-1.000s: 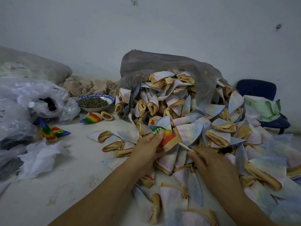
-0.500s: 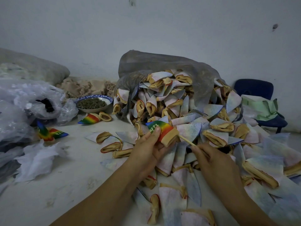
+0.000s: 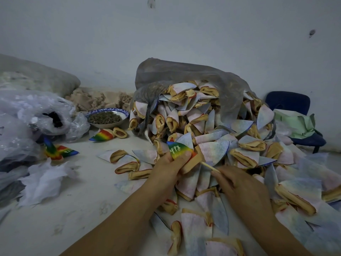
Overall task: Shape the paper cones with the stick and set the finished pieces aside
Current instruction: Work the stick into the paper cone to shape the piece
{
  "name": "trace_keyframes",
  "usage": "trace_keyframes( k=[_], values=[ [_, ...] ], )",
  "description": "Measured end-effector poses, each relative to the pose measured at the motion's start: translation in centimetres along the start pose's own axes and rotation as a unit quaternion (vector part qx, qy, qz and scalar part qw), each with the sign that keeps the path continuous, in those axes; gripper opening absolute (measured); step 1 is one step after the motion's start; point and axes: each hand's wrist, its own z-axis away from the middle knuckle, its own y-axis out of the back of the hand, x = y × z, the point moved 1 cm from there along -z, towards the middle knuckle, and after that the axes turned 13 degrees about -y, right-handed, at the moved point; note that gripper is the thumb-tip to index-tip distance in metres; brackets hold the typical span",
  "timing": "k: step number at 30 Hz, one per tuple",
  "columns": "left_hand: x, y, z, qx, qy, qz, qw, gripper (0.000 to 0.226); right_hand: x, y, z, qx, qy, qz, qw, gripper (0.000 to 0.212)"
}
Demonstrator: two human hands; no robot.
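Rainbow-striped paper fills our left hand [image 3: 171, 167]: thumb and fingers pinch the cone [image 3: 180, 149] just above the pile, its tan open end turned to the right. Our right hand [image 3: 241, 187] is curled round the stick [image 3: 210, 166], whose far end meets that opening. Beneath both hands spreads the heap of pale cones [image 3: 203, 122] spilling from a grey bag [image 3: 184, 71], and well to the left a few rainbow cones [image 3: 103, 135] lie on the pale surface [image 3: 73, 209] near a bowl [image 3: 108, 118].

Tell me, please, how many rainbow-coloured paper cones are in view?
4. One rainbow-coloured paper cone is in the left hand; another lies by the blue-rimmed bowl; two lie beside the clear plastic bags. More may be hidden.
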Motion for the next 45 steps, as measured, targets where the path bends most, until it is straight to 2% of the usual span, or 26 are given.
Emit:
trace_keyframes(
  k=[3, 10, 14, 18, 21, 23, 25, 28, 31, 34, 37, 40, 43, 45],
  values=[
    [0.2, 0.2, -0.1, -0.01, 0.006, 0.014, 1.0, 0.02, 0.3, -0.2, -0.2, 0.028, -0.006, -0.014, 1.0, 0.017],
    [1.1, 0.5, -0.3, -0.029, 0.003, 0.145, 0.989, 0.041, 1.0, -0.6, -0.3, 0.05, 0.002, -0.048, 0.998, 0.023],
    [1.2, 0.3, -0.2, -0.058, 0.001, 0.175, 0.983, 0.036, 1.1, -0.5, -0.2, 0.077, -0.005, -0.073, 0.994, 0.03],
    [1.1, 0.2, -0.2, -0.041, -0.048, 0.095, 0.994, 0.03, 0.7, -0.2, -0.2, 0.092, -0.014, -0.08, 0.992, 0.038],
    [1.0, 0.2, -0.2, -0.001, -0.092, -0.022, 0.996, 0.02, 0.4, -0.3, -0.4, 0.068, -0.022, -0.076, 0.995, 0.047],
    [1.1, 0.2, -0.2, 0.012, -0.12, -0.076, 0.99, 0.026, 0.3, -0.6, -0.4, 0.031, -0.033, -0.081, 0.996, 0.052],
    [1.2, 0.1, -0.1, 0.015, -0.135, -0.107, 0.985, 0.029, 0.2, -0.9, -0.4, -0.007, -0.039, -0.077, 0.996, 0.058],
    [1.2, 0.0, 0.1, 0.02, -0.133, -0.124, 0.983, 0.012, 0.3, -1.0, -0.4, -0.043, -0.025, -0.077, 0.996, 0.068],
    [1.1, -0.2, 0.4, -0.01, -0.133, -0.133, 0.982, 0.016, 0.1, -1.0, -0.3, -0.052, -0.004, -0.053, 0.997, 0.07],
    [1.2, -0.4, 0.8, -0.029, -0.135, -0.169, 0.976, 0.016, -0.1, -0.6, -0.2, -0.025, -0.003, -0.054, 0.998, 0.069],
    [1.0, -0.3, 0.9, -0.028, -0.127, -0.183, 0.974, 0.033, 0.3, 0.4, -0.5, 0.059, 0.011, -0.043, 0.997, 0.052],
    [1.0, -0.5, 0.8, -0.043, -0.113, -0.196, 0.973, 0.039, 0.5, 1.1, -0.5, 0.118, 0.012, -0.051, 0.992, 0.041],
    [1.2, -0.4, 0.8, -0.053, -0.109, -0.197, 0.973, 0.043, 0.5, 0.7, -0.2, 0.125, 0.007, -0.054, 0.991, 0.04],
    [1.1, -0.2, 0.8, -0.038, -0.114, -0.2, 0.972, 0.041, 0.5, 0.4, -0.3, 0.099, 0.008, -0.067, 0.993, 0.043]
  ],
)
